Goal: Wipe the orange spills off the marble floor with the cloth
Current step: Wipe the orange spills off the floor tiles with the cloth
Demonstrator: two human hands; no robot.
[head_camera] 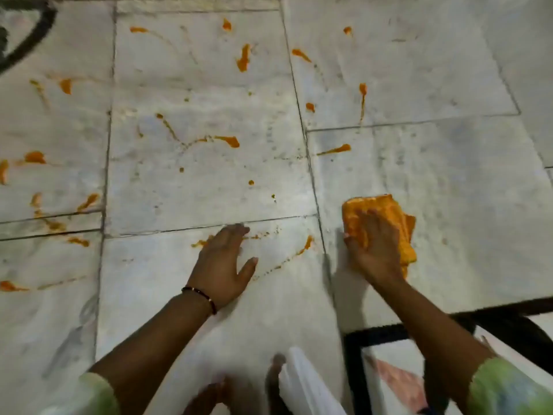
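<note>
Looked like indoor home floor, exact room unclear. Marble floor (209, 181) of large pale grey-veined slabs with dark grout joints filled whole view. Black border inlay (508, 310) ran at 4 o'clock, with reddish motif (398, 381) inside it at 5 o'clock. Another curved black inlay (33, 34) sat at 10 o'clock. Orange spills (244, 56) were scattered from 9 to 1 o'clock.
</note>
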